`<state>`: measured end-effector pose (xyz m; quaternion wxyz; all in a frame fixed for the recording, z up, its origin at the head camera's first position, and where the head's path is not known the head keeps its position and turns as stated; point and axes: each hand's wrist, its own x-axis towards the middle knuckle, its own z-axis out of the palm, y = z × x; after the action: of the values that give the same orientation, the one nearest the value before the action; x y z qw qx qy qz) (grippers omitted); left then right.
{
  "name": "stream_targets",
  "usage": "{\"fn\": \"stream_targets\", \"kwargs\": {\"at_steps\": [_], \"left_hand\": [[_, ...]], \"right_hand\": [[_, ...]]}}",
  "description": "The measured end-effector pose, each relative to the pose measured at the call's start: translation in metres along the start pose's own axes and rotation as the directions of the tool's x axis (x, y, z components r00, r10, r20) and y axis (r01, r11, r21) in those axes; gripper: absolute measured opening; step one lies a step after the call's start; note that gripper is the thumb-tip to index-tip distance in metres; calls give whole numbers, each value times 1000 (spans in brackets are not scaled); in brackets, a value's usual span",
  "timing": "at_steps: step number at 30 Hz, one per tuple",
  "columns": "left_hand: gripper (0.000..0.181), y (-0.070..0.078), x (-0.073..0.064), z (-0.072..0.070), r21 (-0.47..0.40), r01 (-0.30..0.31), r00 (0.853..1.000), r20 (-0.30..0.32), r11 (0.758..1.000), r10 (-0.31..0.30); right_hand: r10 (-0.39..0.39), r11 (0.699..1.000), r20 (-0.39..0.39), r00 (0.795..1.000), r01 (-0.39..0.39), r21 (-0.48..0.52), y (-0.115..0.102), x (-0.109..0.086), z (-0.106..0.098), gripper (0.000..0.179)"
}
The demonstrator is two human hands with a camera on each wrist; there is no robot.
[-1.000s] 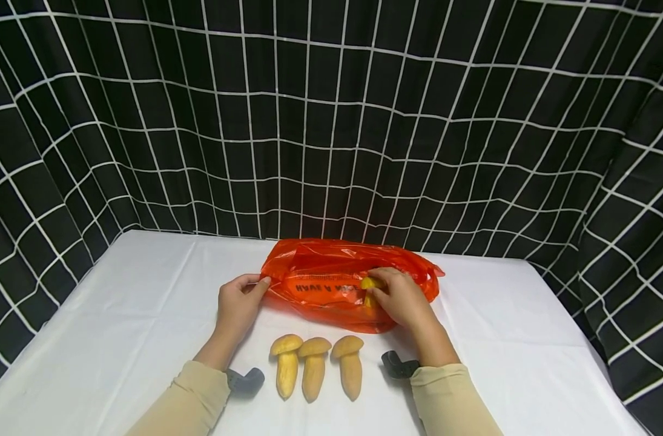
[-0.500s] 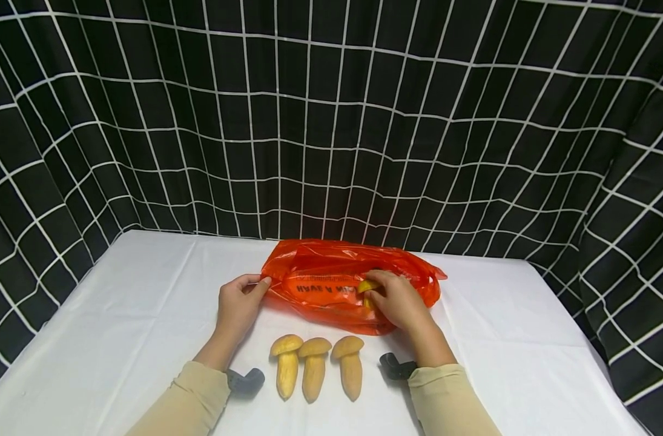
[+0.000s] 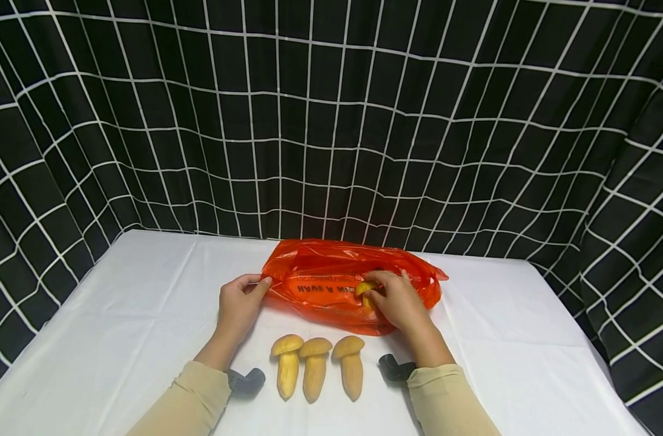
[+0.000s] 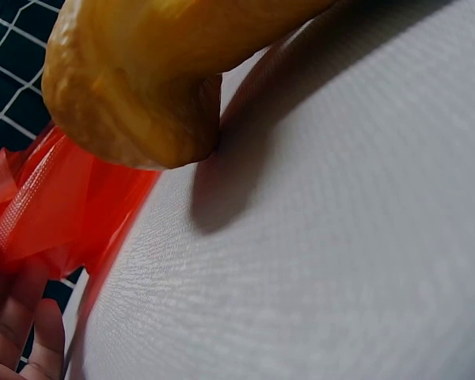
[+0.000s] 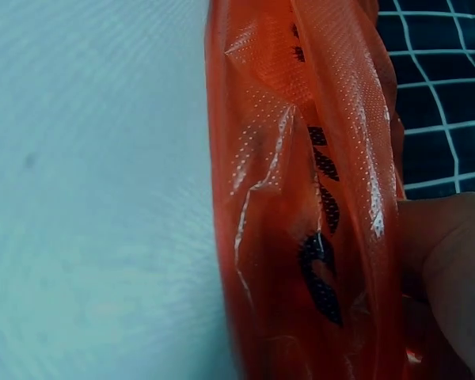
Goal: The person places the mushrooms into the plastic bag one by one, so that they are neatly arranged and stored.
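A red plastic bag [image 3: 320,312] with dark lettering lies at the back of the table, its mouth spread toward me. My left hand [image 3: 241,306] pinches the bag's left edge between thumb and fingers. At the bag's mouth on the right, my right hand [image 3: 399,300] holds a yellow mushroom [image 3: 365,289], its lower part behind the bag's front film. Three tan-yellow mushrooms lie in front of the bag: a left one [image 3: 287,366], a middle one [image 3: 315,369] and a right one [image 3: 350,367]. In the right wrist view the bag film hides the held mushroom.
A white cloth covers the table [image 3: 118,327]. Behind it and at both sides hangs a black curtain [image 3: 320,121] with a white grid. Dark wrist mounts, a left one [image 3: 246,383] and a right one [image 3: 395,367], stick out from the sleeves near the loose mushrooms.
My right hand has shifted slightly left and the held mushroom has tilted a little, its cap moving left and down. My left hand and the three loose mushrooms stay put.
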<state>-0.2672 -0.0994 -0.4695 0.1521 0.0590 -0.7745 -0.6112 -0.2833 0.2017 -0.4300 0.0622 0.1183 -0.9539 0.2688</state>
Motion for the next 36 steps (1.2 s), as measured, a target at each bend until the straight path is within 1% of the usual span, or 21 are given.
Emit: {"fn": "stream_targets", "kwargs": {"at_steps": [6, 11, 14, 21, 26, 32, 36], "left_hand": [[26, 0, -1, 1, 2, 2, 1000, 6, 1000, -2], [27, 1, -1, 0, 14, -2, 1000, 5, 1000, 2], [27, 2, -2, -1, 16, -4, 1000, 7, 1000, 4], [26, 3, -2, 0, 19, 8, 1000, 5, 1000, -8], [28, 3, -2, -1, 18, 7, 1000, 5, 1000, -7], [27, 2, -2, -1, 17, 6, 1000, -2, 1000, -6], [25, 2, -2, 0, 16, -5, 1000, -6, 1000, 6]], "right_hand": [[26, 1000, -1, 1000, -26, 14, 3, -1, 0, 30], [106, 993, 18, 994, -107, 54, 5, -1, -1, 29], [130, 990, 28, 991, -132, 59, 6, -1, -1, 28], [135, 990, 40, 990, -136, 34, 3, -1, -2, 24], [141, 990, 51, 989, -142, 24, 1, -1, -2, 24], [123, 992, 58, 991, -125, 24, 2, -1, -3, 26], [93, 995, 52, 994, -94, 19, 2, -2, -5, 26]]}}
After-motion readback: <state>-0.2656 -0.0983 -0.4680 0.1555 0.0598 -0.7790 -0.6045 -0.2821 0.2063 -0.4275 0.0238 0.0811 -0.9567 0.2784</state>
